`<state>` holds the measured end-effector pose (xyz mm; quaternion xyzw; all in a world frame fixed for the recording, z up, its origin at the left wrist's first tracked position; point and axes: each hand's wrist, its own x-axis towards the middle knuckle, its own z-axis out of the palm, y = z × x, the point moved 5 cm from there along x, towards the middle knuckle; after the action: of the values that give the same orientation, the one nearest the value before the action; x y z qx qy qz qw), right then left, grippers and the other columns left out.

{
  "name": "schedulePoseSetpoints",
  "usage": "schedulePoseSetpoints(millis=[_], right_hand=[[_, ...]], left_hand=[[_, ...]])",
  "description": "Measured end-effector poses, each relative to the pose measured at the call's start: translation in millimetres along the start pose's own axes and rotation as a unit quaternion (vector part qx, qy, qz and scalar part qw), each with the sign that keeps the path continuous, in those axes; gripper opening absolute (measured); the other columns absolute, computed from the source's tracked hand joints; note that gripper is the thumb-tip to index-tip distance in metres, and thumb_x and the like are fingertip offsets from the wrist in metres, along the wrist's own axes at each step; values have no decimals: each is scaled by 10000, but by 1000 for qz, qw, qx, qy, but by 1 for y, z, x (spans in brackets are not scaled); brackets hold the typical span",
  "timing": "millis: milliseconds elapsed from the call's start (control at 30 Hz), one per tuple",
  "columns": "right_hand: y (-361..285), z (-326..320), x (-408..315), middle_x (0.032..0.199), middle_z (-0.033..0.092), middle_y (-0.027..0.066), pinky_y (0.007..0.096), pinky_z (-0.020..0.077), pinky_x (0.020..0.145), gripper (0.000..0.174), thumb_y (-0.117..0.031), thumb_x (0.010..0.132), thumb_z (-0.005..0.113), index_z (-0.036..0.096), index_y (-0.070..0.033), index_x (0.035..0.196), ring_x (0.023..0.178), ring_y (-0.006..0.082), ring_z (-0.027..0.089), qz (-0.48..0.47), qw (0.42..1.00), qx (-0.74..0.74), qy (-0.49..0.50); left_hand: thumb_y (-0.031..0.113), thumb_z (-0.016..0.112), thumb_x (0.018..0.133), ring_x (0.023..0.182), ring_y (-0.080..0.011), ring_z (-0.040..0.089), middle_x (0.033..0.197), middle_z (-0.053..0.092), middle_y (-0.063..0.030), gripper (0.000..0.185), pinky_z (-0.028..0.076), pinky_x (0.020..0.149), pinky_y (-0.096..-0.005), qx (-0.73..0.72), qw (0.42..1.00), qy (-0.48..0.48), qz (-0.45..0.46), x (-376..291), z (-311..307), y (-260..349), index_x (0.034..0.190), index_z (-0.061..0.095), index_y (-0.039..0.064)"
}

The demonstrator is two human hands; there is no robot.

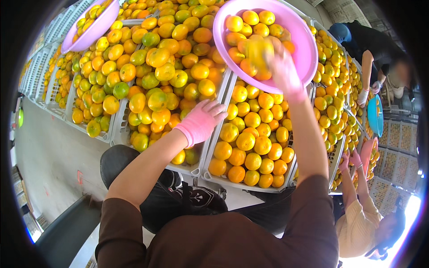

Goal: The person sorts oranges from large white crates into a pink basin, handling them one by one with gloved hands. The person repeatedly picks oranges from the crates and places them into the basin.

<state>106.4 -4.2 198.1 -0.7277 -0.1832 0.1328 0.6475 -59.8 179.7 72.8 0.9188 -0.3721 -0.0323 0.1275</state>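
My right hand (pixel 284 68), in a pink glove, is blurred over a pink plastic basin (pixel 303 63). A smeared yellow citrus fruit (pixel 258 53) shows at its fingers and appears held. Several orange citrus fruits (pixel 249 18), like mandarins, lie inside the basin, which rests on the fruit crates. My left hand (pixel 202 122), also gloved in pink, is palm down with fingers apart at the side wall of a white plastic crate (pixel 208 147). No fruit shows in it, though its palm is hidden. Green-yellow mandarins (pixel 161 100) are heaped to its left; oranger mandarins (pixel 253 140) fill the crate to its right.
Another pink basin (pixel 104 25) with fruit stands at the upper left. More filled crates (pixel 330 100) run along the right. Two people work there, one gloved person (pixel 378 43) near a blue basin (pixel 375 115), another (pixel 358 214) near a salmon-coloured basin (pixel 368 152).
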Motion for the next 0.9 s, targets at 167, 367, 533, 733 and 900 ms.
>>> schedulePoseSetpoints(millis=[167, 367, 533, 733, 900], right_hand=[[97, 41, -112, 1267, 688, 140, 359, 523, 1020, 662, -309, 885, 818, 592, 12, 1418, 1144, 219, 660, 250, 955, -150, -51], [139, 57, -129, 1293, 627, 202, 406, 476, 1077, 634, -281, 892, 827, 609, -74, 1450, 1211, 325, 600, 166, 955, -247, 2], [136, 63, -134, 1308, 623, 222, 394, 492, 1061, 740, -251, 825, 870, 570, -58, 1473, 1178, 364, 619, 191, 936, -294, 21], [88, 46, -138, 1270, 681, 217, 384, 537, 994, 702, -221, 840, 830, 565, -41, 1465, 1147, 360, 666, 249, 945, -210, 3], [-11, -9, -81, 987, 755, 185, 428, 571, 844, 326, -304, 940, 687, 742, -33, 1112, 958, 376, 719, -70, 911, -389, 119]], left_hand=[[119, 635, 873, 1517, -367, 375, 1648, 413, -103, 556, 265, 1268, -515, 42, 995, -86, 12, 2, 6, 8, 1409, 650, 267], [97, 627, 871, 1469, -362, 438, 1568, 492, -127, 510, 309, 1246, -516, 22, 995, -93, -31, 5, -5, 14, 1360, 685, 232], [212, 701, 919, 1225, -371, 625, 1339, 645, -145, 370, 393, 1165, -473, -102, 991, 15, -85, 41, -10, 8, 1259, 612, 96], [446, 711, 921, 1502, -266, 411, 1463, 605, -110, 664, 149, 1296, -545, 28, 996, -65, -62, 50, 12, 3, 1488, 519, 160], [473, 728, 901, 1500, -264, 409, 1498, 565, -81, 623, 158, 1291, -545, 2, 998, -13, -61, 49, 7, 2, 1419, 587, 158]])
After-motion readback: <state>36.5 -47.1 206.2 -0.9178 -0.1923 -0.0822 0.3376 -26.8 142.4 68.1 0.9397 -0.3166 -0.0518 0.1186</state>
